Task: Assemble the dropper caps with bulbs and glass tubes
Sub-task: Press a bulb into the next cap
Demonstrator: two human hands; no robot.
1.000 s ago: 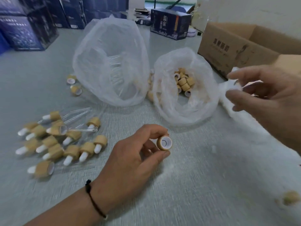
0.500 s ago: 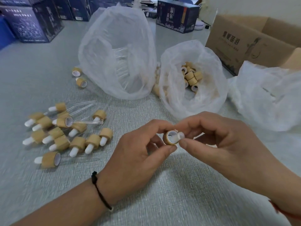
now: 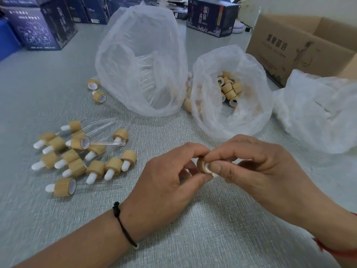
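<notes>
2 hands join a cap and bulb above a grey woven-textured table.

The left hand pinches a tan, wood-grained cylindrical cap between thumb and curled fingers; the right hand pinches a white bulb at the cap's mouth, its thumb hiding most of it. Finished droppers, caps with rounded white bulbs and clear glass tubes, lie left. A translucent crinkled bag holds loose caps; a taller bag shows faint tubes, hard to make out.
</notes>
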